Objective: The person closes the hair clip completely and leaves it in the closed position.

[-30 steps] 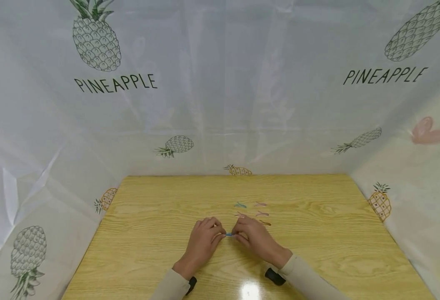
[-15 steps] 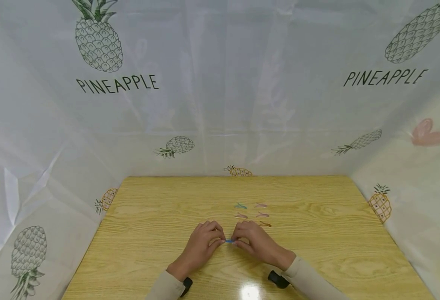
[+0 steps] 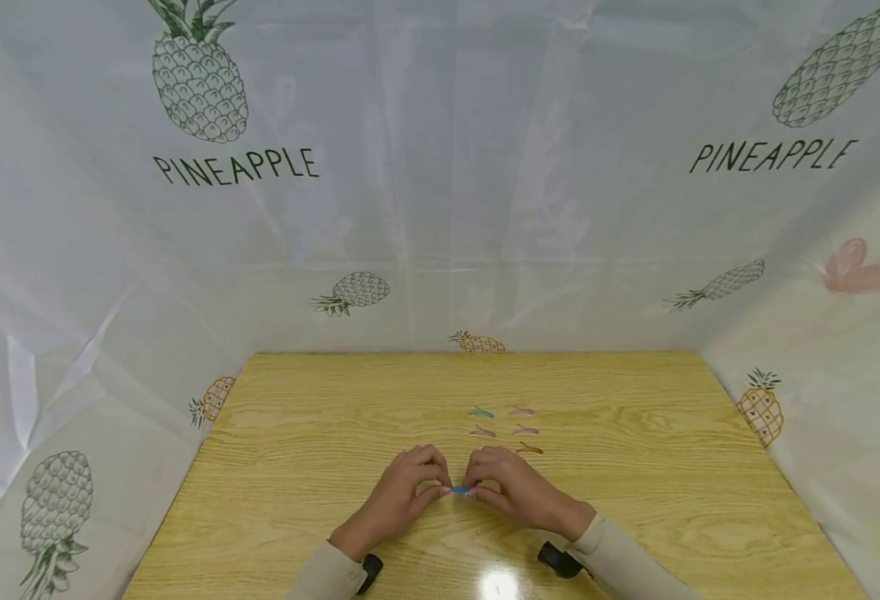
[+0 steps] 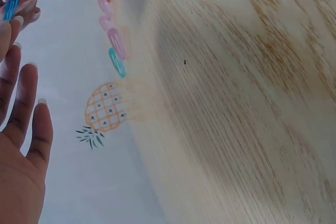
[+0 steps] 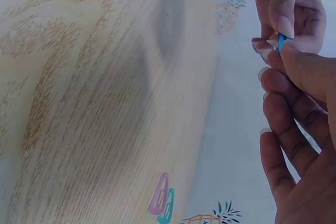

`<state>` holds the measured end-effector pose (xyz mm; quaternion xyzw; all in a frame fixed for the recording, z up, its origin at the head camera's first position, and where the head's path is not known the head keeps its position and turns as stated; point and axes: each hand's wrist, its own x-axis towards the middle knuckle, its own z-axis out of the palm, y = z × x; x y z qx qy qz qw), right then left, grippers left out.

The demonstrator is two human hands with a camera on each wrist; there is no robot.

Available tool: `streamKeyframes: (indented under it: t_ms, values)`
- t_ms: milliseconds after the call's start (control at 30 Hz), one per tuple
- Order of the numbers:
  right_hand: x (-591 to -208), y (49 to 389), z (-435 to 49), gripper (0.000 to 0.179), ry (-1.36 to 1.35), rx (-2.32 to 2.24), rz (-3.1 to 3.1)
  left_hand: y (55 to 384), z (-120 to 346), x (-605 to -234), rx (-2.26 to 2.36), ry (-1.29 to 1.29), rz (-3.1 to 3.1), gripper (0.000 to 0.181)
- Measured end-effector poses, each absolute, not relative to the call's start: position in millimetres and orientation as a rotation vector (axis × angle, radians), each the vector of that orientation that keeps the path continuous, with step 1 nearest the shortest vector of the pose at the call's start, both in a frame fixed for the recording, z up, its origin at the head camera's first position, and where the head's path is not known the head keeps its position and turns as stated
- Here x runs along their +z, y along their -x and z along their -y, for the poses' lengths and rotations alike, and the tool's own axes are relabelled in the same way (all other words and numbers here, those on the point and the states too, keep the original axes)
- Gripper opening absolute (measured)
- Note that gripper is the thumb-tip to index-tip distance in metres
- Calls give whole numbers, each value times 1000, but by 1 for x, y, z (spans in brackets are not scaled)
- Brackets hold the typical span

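Between my two hands is a blue snap hair clip [image 3: 459, 490], held above the near middle of the table. My left hand [image 3: 401, 493] pinches one end with thumb and fingertips. At the other end, thumb and fingers of my right hand [image 3: 513, 492] pinch it too. The left wrist view shows the blue hair clip [image 4: 10, 8] among the fingertips, and in the right wrist view only a short blue strip of the hair clip [image 5: 281, 41] shows. Fingers cover much of it, so I cannot tell whether it is snapped or sprung.
Beyond the hands, several snap clips lie on the wooden table [image 3: 320, 417]: a teal clip [image 3: 481, 412], a pink clip [image 3: 522, 410], more pinkish ones and an orange-brown clip [image 3: 530, 448]. A pineapple-print sheet [image 3: 425, 208] encloses the table's back and sides.
Both hands have come back towards the body with the blue hair clip, away from the laid-out clips. Those clips, partly covered before, now show fully and have not moved.
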<state>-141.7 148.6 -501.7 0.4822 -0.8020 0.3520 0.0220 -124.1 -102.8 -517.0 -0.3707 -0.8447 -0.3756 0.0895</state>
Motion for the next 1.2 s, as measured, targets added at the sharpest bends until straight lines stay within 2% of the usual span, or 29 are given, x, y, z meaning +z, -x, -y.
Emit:
streamKeyframes:
  t_ms: [1033, 1200]
  values:
    - [-499, 143, -150, 19, -1619, 1184, 2479, 124, 108, -523, -1409, 1194, 2502, 6]
    - [-500, 142, -148, 14, -1589, 1207, 2472, 125, 111, -524, -1547, 1134, 2562, 15]
